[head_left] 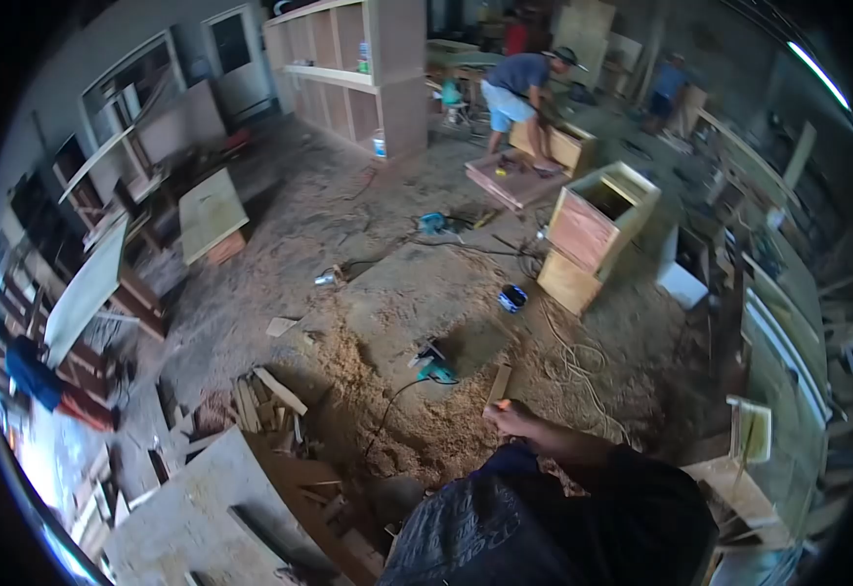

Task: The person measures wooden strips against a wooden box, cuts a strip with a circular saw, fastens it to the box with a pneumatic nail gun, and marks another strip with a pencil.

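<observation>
– So, holding what in the right hand [512, 420]?

– Curling narrowly around a small orange object [505, 403], blurring too much for a surer name. Lying right beyond the fingertips, above the shavings: a short wood block [499, 383].

– Looking how, up close?

– Showing pale brown, narrow and straight-edged, and slanting slightly. Not managing to tell contact from a near miss, nor anything of the left hand's grip.

– Seeing what around?

– Spotting a teal power tool [437, 372] just to the left, resting among wood shavings [426, 430] and trailing a black cable [387, 406]. Crowding the floor on the right: a tangled pale cord [583, 371]. Farther off, bending over a wooden cabinet [571, 148]: a co-worker [524, 83].
</observation>
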### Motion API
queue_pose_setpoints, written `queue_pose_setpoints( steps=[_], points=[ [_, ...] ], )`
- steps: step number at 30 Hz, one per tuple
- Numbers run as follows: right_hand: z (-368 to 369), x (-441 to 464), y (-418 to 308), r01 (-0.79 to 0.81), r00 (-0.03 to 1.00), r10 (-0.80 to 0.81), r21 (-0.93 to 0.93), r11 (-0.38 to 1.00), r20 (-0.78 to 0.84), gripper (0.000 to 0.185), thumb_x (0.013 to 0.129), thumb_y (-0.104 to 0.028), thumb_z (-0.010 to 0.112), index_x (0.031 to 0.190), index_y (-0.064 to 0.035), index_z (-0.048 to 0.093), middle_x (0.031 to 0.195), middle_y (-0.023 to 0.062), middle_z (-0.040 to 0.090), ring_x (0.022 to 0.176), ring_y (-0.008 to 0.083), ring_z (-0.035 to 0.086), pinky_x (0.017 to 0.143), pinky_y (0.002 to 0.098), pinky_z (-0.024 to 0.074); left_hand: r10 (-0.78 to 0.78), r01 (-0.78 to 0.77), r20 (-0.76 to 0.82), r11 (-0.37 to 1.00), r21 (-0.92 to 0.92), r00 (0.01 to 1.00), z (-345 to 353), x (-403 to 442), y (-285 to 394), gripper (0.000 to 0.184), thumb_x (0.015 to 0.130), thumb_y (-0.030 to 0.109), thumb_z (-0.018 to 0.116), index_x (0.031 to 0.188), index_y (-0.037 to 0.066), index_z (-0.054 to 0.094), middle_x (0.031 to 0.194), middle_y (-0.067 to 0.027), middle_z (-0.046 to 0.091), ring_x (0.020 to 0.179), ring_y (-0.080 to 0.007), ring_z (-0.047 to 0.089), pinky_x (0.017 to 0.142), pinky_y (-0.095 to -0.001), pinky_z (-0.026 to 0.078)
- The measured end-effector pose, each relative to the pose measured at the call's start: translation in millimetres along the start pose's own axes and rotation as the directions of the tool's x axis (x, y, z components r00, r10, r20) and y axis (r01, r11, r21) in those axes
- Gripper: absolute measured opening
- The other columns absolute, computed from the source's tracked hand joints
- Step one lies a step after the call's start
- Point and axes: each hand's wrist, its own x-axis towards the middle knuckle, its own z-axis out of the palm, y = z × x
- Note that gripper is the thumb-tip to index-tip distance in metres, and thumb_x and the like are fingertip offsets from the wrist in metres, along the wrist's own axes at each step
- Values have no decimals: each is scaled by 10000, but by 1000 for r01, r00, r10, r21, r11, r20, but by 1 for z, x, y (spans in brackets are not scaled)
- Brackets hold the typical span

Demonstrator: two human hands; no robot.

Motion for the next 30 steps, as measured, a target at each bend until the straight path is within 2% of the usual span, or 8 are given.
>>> queue_pose_setpoints(
  steps=[5, 9, 13, 18, 19, 23, 26, 30],
  points=[
    [-57, -59, 102, -214, 944, 322, 612, 761, -71, 244, 940, -278, 469, 839, -67, 536, 626, 50, 559, 428, 140, 518, 396, 311, 423, -29, 20, -117, 997, -75, 993, 17, 13, -2, 524, 916, 375, 505, 1216, -50, 450, 1199, -261, 491, 1089, -365, 459, 920, -440, 374],
    [-73, -60, 128, -229, 883, 412, 559, 797, -225, 217, 961, -273, 454, 930, -74, 535, 725, 72, 573, 549, 163, 580, 437, 307, 447, 133, -238, -248, 853, -465, 960, -4, 29, 40, 597, 939, 405, 479, 1272, -82, 392, 1284, -305, 433, 1205, -412, 400, 1004, -480, 329],
    [-107, -22, 32, 24, 968, 104, 497, 867, -229, 243, 954, -305, 501, 1049, -82, 525, 834, 83, 583, 719, 191, 627, 546, 307, 487, 375, -391, -257, 346, -853, 891, -50, 3, 183, 386, 956, 286, 523, 1219, 9, 474, 899, -31, 508, 809, -121, 463, 706, -270, 399],
    [-167, -14, -92, 448, 894, -448, 31, 893, -15, 399, 918, -329, 564, 1235, -97, 498, 1002, 148, 645, 814, 217, 637, 706, 346, 504, 616, -504, -369, 52, -862, 696, -61, -180, 372, 312, 952, 316, 506, 1080, 31, 510, 929, -75, 540, 801, -177, 523, 742, -331, 470],
    [-181, -20, -104, 522, 850, -526, -87, 848, -26, 451, 878, -348, 615, 1223, -83, 499, 911, 136, 647, 770, 243, 637, 653, 369, 499, 691, 20, -117, -187, -982, 714, -64, -240, 410, 269, 952, 288, 504, 1055, 40, 509, 924, -95, 541, 822, -186, 528, 727, -337, 472],
    [-242, -37, -76, 468, 860, -510, -404, 786, 4, 501, 775, -424, 685, 1115, -83, 547, 730, 110, 609, 705, 289, 628, 588, 387, 480, 765, 528, 216, -185, -829, 607, -15, -363, 492, 198, 954, 234, 513, 1021, 48, 528, 958, -93, 572, 888, -188, 552, 811, -388, 478],
    [-300, -51, -2, 439, 881, -470, -293, 849, -43, 461, 768, -448, 674, 1059, -103, 575, 687, 88, 601, 650, 299, 622, 584, 391, 476, 894, 649, 269, -31, -761, 359, 1, -401, 533, 195, 940, 151, 520, 1104, 47, 504, 1036, -90, 568, 936, -202, 554, 859, -405, 476],
    [-342, -77, 66, 282, 933, -333, -298, 912, -137, 459, 768, -469, 667, 1031, -101, 590, 668, 97, 601, 610, 305, 618, 585, 395, 473, 849, 657, 398, 83, -749, 347, 47, -392, 588, 274, 929, 150, 509, 1177, 43, 466, 1128, -129, 546, 968, -247, 547, 877, -416, 471]
  ],
)
